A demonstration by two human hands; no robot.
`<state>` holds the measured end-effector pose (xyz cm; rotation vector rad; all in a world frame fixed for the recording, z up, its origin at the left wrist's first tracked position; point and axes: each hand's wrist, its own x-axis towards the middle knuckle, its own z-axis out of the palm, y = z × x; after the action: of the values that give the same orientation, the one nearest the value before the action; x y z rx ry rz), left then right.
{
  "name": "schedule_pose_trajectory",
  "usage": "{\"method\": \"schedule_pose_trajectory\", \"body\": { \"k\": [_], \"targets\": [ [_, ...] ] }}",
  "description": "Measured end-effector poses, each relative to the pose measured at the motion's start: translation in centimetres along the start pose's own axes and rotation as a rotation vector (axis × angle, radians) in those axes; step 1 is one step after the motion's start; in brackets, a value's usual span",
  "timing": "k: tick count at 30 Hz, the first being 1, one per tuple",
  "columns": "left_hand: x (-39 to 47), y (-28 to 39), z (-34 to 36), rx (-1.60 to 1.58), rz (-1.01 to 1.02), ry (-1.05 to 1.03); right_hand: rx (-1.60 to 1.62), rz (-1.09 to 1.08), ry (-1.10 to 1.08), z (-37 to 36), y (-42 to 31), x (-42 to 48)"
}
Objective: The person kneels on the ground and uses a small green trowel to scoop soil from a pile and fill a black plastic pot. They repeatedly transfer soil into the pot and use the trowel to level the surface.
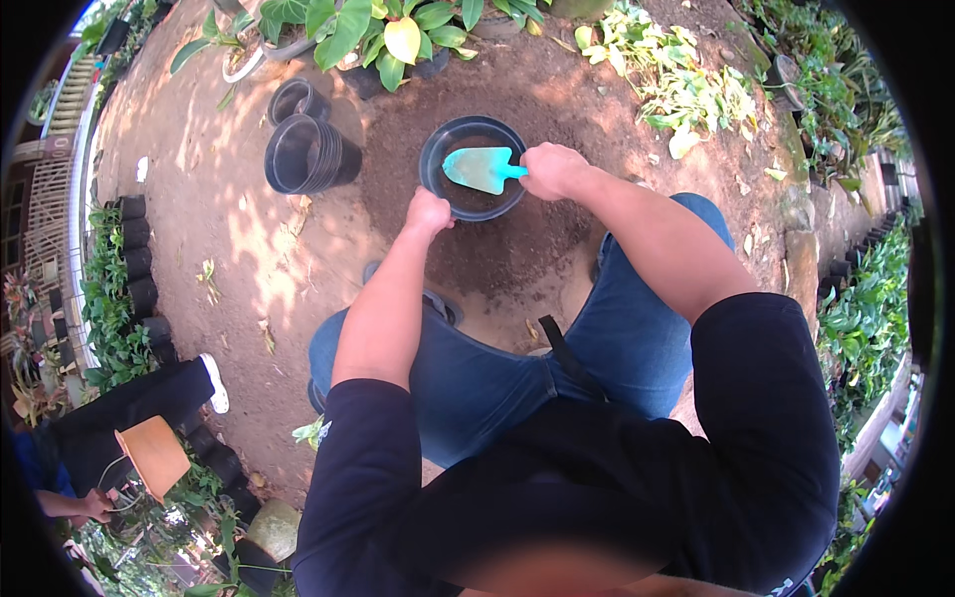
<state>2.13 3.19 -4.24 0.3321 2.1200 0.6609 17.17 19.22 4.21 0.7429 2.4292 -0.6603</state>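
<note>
A round black plastic plant pot stands on dark loose soil in front of me. My left hand grips its rim at the near left side. In my right hand is the handle of a turquoise garden trowel. The trowel's blade lies over the pot's opening and points left. Soil shows inside the pot below the blade; how deep it lies I cannot tell. Around the pot spreads a patch of dark soil.
Left of the pot is a tilted stack of black nursery pots, with another black pot behind it. Leafy potted plants stand at the far side. Pulled greenery lies far right. At lower left a person's hand carries an orange bucket.
</note>
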Motion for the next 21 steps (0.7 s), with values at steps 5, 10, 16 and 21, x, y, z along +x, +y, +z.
{"method": "schedule_pose_trajectory", "body": {
  "k": [5, 10, 16, 21],
  "targets": [
    [1.0, -0.7, 0.1, 0.028, -0.009, -0.018, -0.024, -0.018, 0.035, -0.8, -0.2, 0.5],
    [1.8, -1.3, 0.2, 0.053, -0.032, -0.026, -0.009, -0.016, 0.049, -1.5, -0.3, 0.4],
    [1.2, -0.7, 0.0, 0.033, -0.011, -0.038, -0.015, 0.013, 0.056, -1.4, 0.1, 1.2],
    [0.6, -0.5, -0.1, 0.014, -0.008, -0.028, 0.014, 0.013, 0.073, -2.1, 0.1, 0.7]
  ]
}}
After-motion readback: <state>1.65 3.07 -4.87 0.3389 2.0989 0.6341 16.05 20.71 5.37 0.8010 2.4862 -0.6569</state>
